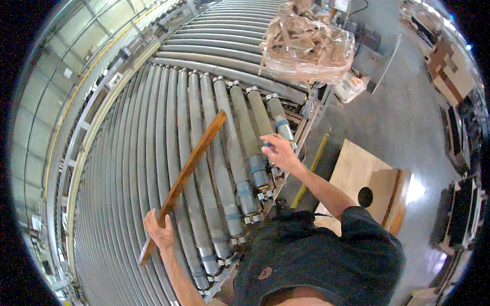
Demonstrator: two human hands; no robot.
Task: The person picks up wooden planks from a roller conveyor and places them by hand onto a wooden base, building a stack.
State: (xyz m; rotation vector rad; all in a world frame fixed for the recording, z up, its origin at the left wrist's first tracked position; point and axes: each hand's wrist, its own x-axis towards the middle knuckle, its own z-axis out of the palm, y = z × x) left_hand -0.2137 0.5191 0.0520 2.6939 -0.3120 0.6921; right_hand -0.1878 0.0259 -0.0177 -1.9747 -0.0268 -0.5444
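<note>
A long, narrow brown wooden plank [190,166] lies slantwise across the grey rollers of a conveyor [133,153]. My left hand [159,232] is closed around the plank near its lower end, with the thumb on one side. My right hand [278,152] is over the roller ends at the conveyor's right edge, apart from the plank. Its fingers are bent with a gap between thumb and fingertips, and a blue roller band shows through there. I make out nothing held in it.
A clear-wrapped load of crumpled brown paper [309,46] stands at the far right of the conveyor. Right of me, a wooden panel with a round hole [352,171] is beside the grey floor [408,127]. Cardboard boxes [451,69] stand farther right.
</note>
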